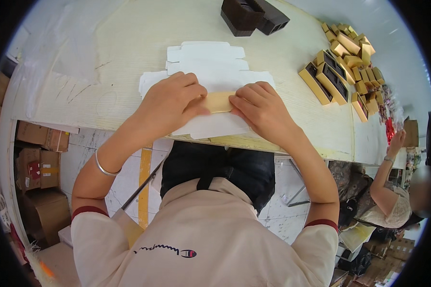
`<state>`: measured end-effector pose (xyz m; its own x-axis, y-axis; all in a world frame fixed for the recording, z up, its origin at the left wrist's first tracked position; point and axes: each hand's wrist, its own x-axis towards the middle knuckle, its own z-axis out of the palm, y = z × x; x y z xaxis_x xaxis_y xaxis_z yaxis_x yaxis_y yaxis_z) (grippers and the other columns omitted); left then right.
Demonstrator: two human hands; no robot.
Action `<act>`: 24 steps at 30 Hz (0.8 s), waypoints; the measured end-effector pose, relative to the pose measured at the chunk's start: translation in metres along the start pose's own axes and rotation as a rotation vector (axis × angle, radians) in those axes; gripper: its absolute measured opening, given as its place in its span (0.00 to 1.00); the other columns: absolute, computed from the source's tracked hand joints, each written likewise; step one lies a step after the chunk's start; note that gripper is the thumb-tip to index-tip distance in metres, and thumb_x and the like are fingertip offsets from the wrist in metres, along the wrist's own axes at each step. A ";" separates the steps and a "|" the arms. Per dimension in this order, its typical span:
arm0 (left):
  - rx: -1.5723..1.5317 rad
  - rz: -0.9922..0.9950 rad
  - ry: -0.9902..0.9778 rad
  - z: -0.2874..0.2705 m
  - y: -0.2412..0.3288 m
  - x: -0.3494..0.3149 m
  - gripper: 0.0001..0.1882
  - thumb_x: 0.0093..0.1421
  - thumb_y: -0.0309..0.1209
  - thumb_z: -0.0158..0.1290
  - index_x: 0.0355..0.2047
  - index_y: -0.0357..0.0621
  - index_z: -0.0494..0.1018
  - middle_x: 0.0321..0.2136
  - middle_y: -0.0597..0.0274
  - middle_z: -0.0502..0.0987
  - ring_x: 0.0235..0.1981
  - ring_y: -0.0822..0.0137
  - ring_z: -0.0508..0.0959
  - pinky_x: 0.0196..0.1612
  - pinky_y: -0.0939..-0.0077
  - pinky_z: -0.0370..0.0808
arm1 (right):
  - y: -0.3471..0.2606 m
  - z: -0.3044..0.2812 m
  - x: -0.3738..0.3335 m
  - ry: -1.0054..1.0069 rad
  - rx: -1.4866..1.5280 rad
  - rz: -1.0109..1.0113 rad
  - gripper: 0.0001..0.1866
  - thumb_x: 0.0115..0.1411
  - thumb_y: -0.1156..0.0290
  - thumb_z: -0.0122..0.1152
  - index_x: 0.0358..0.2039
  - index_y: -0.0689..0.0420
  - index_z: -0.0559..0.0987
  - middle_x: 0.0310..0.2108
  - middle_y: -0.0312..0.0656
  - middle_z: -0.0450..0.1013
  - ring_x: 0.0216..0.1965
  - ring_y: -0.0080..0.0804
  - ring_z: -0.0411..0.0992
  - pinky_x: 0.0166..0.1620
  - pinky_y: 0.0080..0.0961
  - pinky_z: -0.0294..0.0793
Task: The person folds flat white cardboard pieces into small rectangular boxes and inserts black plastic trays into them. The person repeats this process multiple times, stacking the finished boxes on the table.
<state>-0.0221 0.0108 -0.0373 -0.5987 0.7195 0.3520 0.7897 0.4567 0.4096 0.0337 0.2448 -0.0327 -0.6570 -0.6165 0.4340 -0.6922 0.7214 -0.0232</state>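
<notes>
A flat box blank [208, 64], white side up with notched flaps, lies on the table in front of me. Across its near part sits a small gold card panel [220, 102]. Whether this panel is a folded part of the blank or a separate piece, I cannot tell. My left hand [175, 100] is closed on the panel's left end, thumb below and fingers bent above. At the right end my right hand [261, 106] pinches it with curled fingers. The lower part of the white card shows under both hands, near the table's front edge.
Dark brown stacked trays [243, 16] stand at the far side. To the right are open gold boxes with dark inserts [331, 82] and a heap of small gold boxes [364, 60]. Clear plastic [38, 67] lies left. Another person's arm [385, 167] reaches in at far right.
</notes>
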 end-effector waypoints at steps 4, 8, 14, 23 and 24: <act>-0.007 0.018 -0.014 -0.007 0.005 0.000 0.07 0.53 0.29 0.58 0.30 0.39 0.75 0.29 0.60 0.72 0.33 0.60 0.72 0.37 0.69 0.71 | 0.004 0.000 0.005 -0.048 0.033 0.014 0.07 0.51 0.75 0.61 0.32 0.61 0.76 0.32 0.42 0.70 0.37 0.38 0.69 0.41 0.30 0.68; -0.077 -0.077 -0.008 -0.004 0.000 0.008 0.08 0.55 0.32 0.56 0.26 0.39 0.76 0.25 0.59 0.72 0.31 0.60 0.72 0.37 0.69 0.69 | 0.013 -0.004 0.021 -0.135 0.210 0.210 0.04 0.54 0.77 0.58 0.31 0.62 0.75 0.32 0.47 0.71 0.35 0.44 0.70 0.38 0.32 0.69; 0.161 -0.252 -0.203 -0.011 0.002 0.029 0.08 0.57 0.34 0.55 0.28 0.43 0.77 0.19 0.63 0.73 0.30 0.63 0.72 0.43 0.72 0.63 | 0.018 0.002 0.037 -0.229 0.301 0.312 0.03 0.56 0.76 0.56 0.30 0.62 0.74 0.27 0.50 0.71 0.29 0.47 0.69 0.35 0.35 0.69; -0.439 -0.097 0.389 -0.023 0.032 -0.007 0.29 0.57 0.42 0.58 0.55 0.45 0.62 0.45 0.58 0.72 0.47 0.60 0.69 0.49 0.65 0.65 | 0.000 -0.042 0.037 0.161 0.411 0.757 0.07 0.53 0.71 0.61 0.30 0.60 0.77 0.25 0.47 0.72 0.28 0.46 0.72 0.34 0.37 0.71; -0.700 -0.156 0.306 -0.016 0.039 -0.008 0.32 0.58 0.42 0.57 0.58 0.45 0.59 0.46 0.57 0.71 0.48 0.60 0.69 0.50 0.65 0.65 | -0.014 -0.038 0.034 0.152 0.293 0.648 0.09 0.52 0.70 0.62 0.32 0.61 0.77 0.27 0.47 0.72 0.29 0.45 0.72 0.35 0.37 0.71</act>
<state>0.0108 0.0145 -0.0109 -0.7865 0.4516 0.4213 0.4858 0.0310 0.8735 0.0322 0.2257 0.0162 -0.9279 -0.0279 0.3717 -0.2439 0.7996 -0.5488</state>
